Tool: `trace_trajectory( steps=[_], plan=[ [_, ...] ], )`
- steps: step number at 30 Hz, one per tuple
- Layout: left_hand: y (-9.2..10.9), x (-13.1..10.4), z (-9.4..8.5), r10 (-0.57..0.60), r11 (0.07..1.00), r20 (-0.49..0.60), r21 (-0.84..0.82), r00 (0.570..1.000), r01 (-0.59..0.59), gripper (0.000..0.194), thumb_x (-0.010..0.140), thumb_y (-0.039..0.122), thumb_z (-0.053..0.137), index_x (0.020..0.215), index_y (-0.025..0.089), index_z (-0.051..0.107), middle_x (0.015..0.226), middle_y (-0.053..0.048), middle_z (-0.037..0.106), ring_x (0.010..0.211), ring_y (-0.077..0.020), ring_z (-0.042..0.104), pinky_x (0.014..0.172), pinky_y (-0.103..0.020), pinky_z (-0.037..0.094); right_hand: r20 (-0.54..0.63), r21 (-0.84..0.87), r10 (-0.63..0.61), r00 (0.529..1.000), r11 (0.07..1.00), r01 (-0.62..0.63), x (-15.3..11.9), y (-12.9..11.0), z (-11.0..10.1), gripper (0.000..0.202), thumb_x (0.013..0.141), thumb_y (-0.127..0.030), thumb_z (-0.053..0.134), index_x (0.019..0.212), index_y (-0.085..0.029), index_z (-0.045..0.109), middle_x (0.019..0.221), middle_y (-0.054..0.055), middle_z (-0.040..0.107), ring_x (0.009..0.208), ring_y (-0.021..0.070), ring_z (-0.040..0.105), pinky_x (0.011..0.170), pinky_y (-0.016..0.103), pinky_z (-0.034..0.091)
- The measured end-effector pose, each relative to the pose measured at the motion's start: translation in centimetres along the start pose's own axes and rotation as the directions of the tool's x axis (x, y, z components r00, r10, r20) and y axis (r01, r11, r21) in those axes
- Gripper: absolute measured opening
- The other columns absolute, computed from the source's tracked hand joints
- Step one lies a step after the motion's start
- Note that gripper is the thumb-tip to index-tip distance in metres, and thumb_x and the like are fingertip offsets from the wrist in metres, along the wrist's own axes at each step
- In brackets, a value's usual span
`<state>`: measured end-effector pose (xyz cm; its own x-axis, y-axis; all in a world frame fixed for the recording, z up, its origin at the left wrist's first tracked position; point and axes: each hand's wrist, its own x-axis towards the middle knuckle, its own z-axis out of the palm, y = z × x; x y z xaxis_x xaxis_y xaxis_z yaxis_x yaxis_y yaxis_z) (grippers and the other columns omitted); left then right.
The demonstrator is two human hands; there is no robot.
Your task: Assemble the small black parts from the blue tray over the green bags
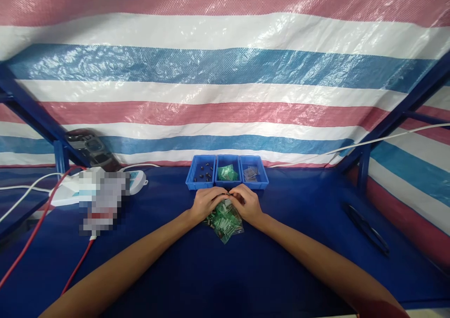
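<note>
My left hand (207, 202) and my right hand (248, 202) meet just in front of three small blue bins. Their fingers are bent together over the top of a clear plastic bag (225, 220) holding green and silvery pieces; both hands pinch its upper edge. The bag rests on the dark blue table. Of the bins, the left bin (192, 185) holds several small dark parts (206, 168), the middle bin (228, 158) a green packet (227, 173), and the right bin (263, 185) small clear packets (251, 173).
A power strip (65, 193), a blurred pale item (105, 200) and red and white cables occupy the left side. Behind them leans a dark packaged object (93, 149). Glasses (367, 229) lie at the right. Striped sheeting (225, 93) hangs behind the blue table (302, 200).
</note>
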<state>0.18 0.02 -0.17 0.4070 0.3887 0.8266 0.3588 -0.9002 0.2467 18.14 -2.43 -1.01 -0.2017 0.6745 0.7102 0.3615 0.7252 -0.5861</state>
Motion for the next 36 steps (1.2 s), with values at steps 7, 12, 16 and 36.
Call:
trace_trajectory(
  steps=[7, 12, 16, 36],
  plan=[
    [0.00, 0.14, 0.06, 0.019, 1.000, -0.009, -0.007, 1.000, -0.019, 0.008, 0.083, 0.018, 0.062, 0.091, 0.016, 0.064, 0.082, -0.002, 0.071, 0.070, -0.0122, 0.068, 0.065, -0.020, 0.054, 0.009, 0.012, -0.009, 1.000, 1.000, 0.009, 0.16, -0.11, -0.14, 0.013, 0.090, -0.027, 0.049, 0.092, -0.018, 0.059, 0.075, 0.003, 0.054, 0.058, 0.0129, 0.051, 0.053, 0.025, 0.044],
    [-0.02, 0.09, 0.04, 0.013, 1.000, -0.014, 0.016, 1.000, -0.013, 0.011, 0.084, 0.020, 0.061, 0.093, 0.015, 0.064, 0.084, -0.004, 0.071, 0.071, -0.0130, 0.068, 0.066, -0.021, 0.054, 0.026, 0.012, 0.006, 1.000, 1.000, -0.006, 0.06, -0.08, -0.16, 0.013, 0.090, -0.028, 0.049, 0.092, -0.019, 0.058, 0.073, 0.003, 0.053, 0.056, 0.0126, 0.048, 0.052, 0.025, 0.042],
    [-0.16, -0.11, 0.08, -0.001, 1.000, -0.003, 0.024, 1.000, 0.002, 0.012, 0.084, 0.019, 0.061, 0.095, 0.015, 0.063, 0.086, -0.004, 0.071, 0.074, -0.0135, 0.068, 0.068, -0.021, 0.054, 0.026, 0.004, 0.041, 0.999, 0.999, -0.041, 0.05, -0.19, -0.27, 0.014, 0.090, -0.029, 0.048, 0.091, -0.019, 0.058, 0.072, 0.002, 0.051, 0.057, 0.0128, 0.048, 0.053, 0.025, 0.041],
    [-0.51, -0.62, 0.15, 0.021, 0.993, 0.056, 0.118, 0.998, -0.028, 0.021, 0.086, 0.019, 0.058, 0.107, 0.019, 0.061, 0.097, -0.006, 0.065, 0.087, -0.0148, 0.063, 0.072, -0.025, 0.054, 0.004, 0.030, 0.078, 0.997, 0.996, -0.078, 0.28, -0.56, -0.41, 0.019, 0.092, -0.030, 0.045, 0.086, -0.018, 0.058, 0.072, 0.002, 0.051, 0.061, 0.0135, 0.049, 0.057, 0.026, 0.041]
  ],
)
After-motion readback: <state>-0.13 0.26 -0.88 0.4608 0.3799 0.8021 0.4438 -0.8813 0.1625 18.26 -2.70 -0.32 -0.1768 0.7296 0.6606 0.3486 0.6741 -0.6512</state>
